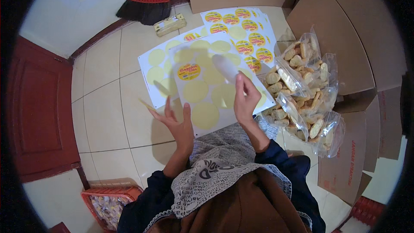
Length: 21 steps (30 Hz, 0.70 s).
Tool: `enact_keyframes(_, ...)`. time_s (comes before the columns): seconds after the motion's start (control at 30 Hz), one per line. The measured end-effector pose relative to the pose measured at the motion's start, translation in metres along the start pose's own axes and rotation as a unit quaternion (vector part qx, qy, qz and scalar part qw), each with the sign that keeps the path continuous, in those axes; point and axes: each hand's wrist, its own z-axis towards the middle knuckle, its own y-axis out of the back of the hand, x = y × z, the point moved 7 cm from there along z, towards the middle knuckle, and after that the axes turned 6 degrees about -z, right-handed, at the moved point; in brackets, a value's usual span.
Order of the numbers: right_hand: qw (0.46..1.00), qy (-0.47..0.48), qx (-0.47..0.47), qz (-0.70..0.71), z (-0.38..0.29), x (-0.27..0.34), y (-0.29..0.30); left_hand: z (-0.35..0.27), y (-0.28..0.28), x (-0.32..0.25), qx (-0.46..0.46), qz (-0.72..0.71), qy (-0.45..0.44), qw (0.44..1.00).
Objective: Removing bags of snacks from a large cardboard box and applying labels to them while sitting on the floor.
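Pinched between thumb and finger of my right hand [246, 94] is a round sticker [223, 67], its pale back turned up. My left hand [179, 121] has its fingers spread, and a thin yellow sticker [146, 104], seen nearly edge-on, clings at a fingertip. Between the hands, a sticker sheet [212, 121] lies over my lap and the sheets beyond. One printed yellow label [189, 71] is still on it, among bare pale-yellow circles. Under its left side is another sheet [144, 68] with several bare circles. Farther off lie sheets of printed labels [231, 19].
Clear plastic bags of toasted bread pieces [304, 94] are heaped at the right, against cardboard boxes [343, 155]. A wrapped packet [170, 25] and a broom [145, 5] are by the far wall. An orange basket [132, 192] of small packets stands at lower left, below a red door [45, 110].
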Motion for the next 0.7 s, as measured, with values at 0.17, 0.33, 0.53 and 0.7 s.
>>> enact_keyframes(0.17, 0.769, 0.57, 0.096, -0.272, -0.059, 0.075, -0.014, -0.003, -0.046, -0.035, 0.144, -0.301, 0.231, 0.914)
enact_keyframes(0.33, 0.762, 0.56, 0.098, -0.31, -0.072, 0.07, -0.005, -0.01, -0.066, -0.035, 0.178, -0.401, 0.293, 0.85)
enact_keyframes(0.53, 0.819, 0.429, 0.092, -0.369, -0.061, 0.07, 0.019, -0.023, -0.075, -0.045, 0.192, -0.395, 0.255, 0.861)
enact_keyframes(0.7, 0.959, 0.212, 0.014, -0.186, -0.055, 0.054, 0.062, -0.031, -0.083, -0.047, 0.202, -0.399, 0.256, 0.857)
